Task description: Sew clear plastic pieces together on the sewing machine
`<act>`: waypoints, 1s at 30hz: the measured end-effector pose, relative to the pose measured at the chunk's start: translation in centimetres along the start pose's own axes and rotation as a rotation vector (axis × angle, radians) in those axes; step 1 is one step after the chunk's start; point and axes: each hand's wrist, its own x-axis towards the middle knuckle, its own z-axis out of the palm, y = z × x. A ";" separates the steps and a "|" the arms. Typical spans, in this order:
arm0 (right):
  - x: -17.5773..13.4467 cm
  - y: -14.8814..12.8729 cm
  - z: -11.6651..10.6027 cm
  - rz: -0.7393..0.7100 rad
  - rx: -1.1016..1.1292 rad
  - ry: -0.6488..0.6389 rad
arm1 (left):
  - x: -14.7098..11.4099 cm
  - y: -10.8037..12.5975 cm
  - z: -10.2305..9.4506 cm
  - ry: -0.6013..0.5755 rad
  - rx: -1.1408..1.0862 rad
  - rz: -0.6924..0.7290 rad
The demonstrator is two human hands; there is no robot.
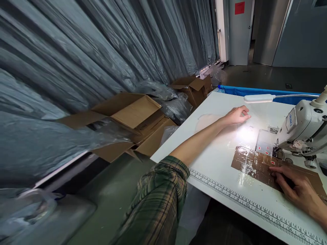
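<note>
My left hand (237, 115) rests over the white tabletop (217, 149), beyond the bright lamp spot. Its fingers are curled in, and whatever they may pinch is too small or hidden to make out. Close to the sewing machine (301, 126), my right hand (293, 185) lies on a flat brown sheet (258, 170) with its index finger and thumb apart. The index fingertip touches the sheet near a small red-and-white mark (273, 163). Part of the sheet shines like glossy film. Its right part runs behind my hand, beside the machine's needle area.
A white lamp (258, 98) on a bendable neck hangs above the table. A printed ruler scale (235, 200) follows the front edge. Open cardboard boxes (138, 112) and clear plastic (176, 105) stand to the left, before a grey curtain (102, 51). Blue material (237, 90) borders the far edge.
</note>
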 end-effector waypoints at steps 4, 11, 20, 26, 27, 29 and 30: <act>-0.2 0.1 -0.1 0.054 0.000 -0.025 | -3.3 -2.7 -2.5 0.064 0.148 -0.017; -0.6 0.8 0.2 -0.010 -0.067 0.036 | -10.3 -6.5 -4.5 0.018 0.179 -0.035; -0.6 0.9 0.4 0.038 -0.083 0.051 | -11.6 -8.8 -2.5 0.090 -0.170 0.009; -1.1 0.8 0.1 0.193 0.065 -0.018 | -12.3 -7.0 -3.3 0.157 -0.290 0.038; -0.9 0.4 0.1 0.254 0.146 -0.041 | -12.5 -6.1 -3.1 0.110 -0.316 0.054; -0.1 -0.7 0.0 0.402 0.367 -0.133 | -13.0 -3.6 -2.0 -0.041 -0.381 0.148; 0.4 -1.4 0.0 0.449 0.504 -0.224 | -13.3 -2.2 -1.2 -0.128 -0.412 0.227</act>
